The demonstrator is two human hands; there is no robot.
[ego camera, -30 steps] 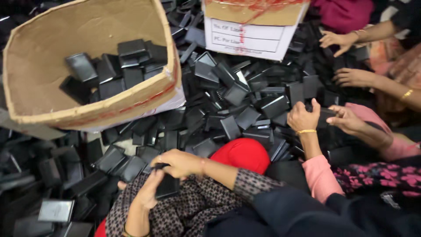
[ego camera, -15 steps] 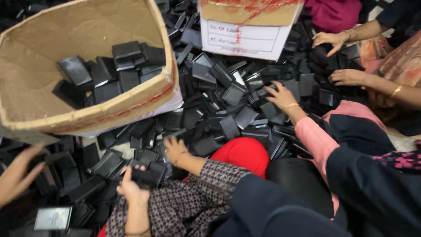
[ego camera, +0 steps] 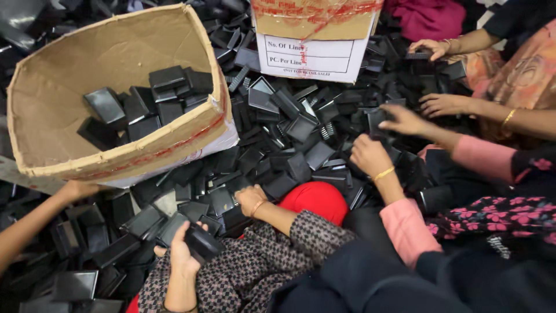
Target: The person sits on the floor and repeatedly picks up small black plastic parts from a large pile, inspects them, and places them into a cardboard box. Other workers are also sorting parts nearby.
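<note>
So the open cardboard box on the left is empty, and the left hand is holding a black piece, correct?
Not quite. The head view shows the open cardboard box is not empty: a heap of black pieces lies inside it. The left hand does hold a black piece.

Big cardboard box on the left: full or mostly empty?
Mostly empty: the cardboard box is open-topped, a few black cases sit at one side, and bare cardboard shows elsewhere.
</note>
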